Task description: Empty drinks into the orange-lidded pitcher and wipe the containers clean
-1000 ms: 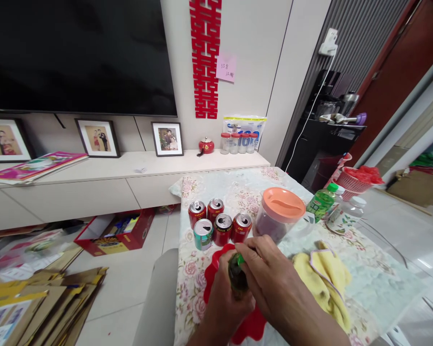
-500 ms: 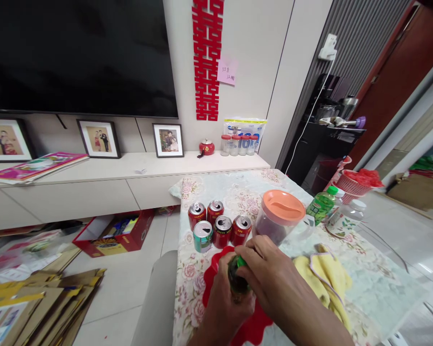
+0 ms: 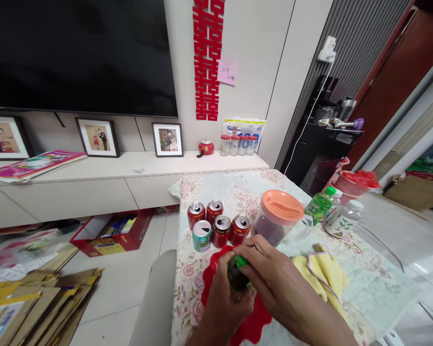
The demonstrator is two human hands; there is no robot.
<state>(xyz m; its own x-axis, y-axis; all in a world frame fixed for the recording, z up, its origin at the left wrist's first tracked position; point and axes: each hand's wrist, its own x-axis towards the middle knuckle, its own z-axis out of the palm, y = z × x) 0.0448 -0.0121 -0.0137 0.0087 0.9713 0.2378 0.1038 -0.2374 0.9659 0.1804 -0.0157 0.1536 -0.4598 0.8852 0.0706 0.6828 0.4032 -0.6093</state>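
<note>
My left hand [image 3: 224,300] is wrapped round a dark green bottle [image 3: 234,278], which it holds over a red scalloped tray [image 3: 210,275]. Closed on the bottle's green cap [image 3: 242,262] are the fingers of my right hand [image 3: 270,271]. Both hands hide most of the bottle and part of the tray. Just beyond the tray stand several red drink cans [image 3: 222,231] and one green can [image 3: 202,235], upright with their tops showing. Beside my right hand is a clear canister [image 3: 270,228] with an orange lid [image 3: 282,206]; its contents look dark.
A yellow cloth [image 3: 323,278] lies right of my right forearm. Farther right on the flowered tablecloth [image 3: 187,283] are a green-labelled bottle [image 3: 321,204] and a clear jug [image 3: 342,218]. A white cabinet [image 3: 166,166] with picture frames and red-lidded jars runs behind the table.
The green cap shows a little more between my fingers. My right hand has shifted slightly on it, while my left hand keeps its hold. The view has moved slightly.
</note>
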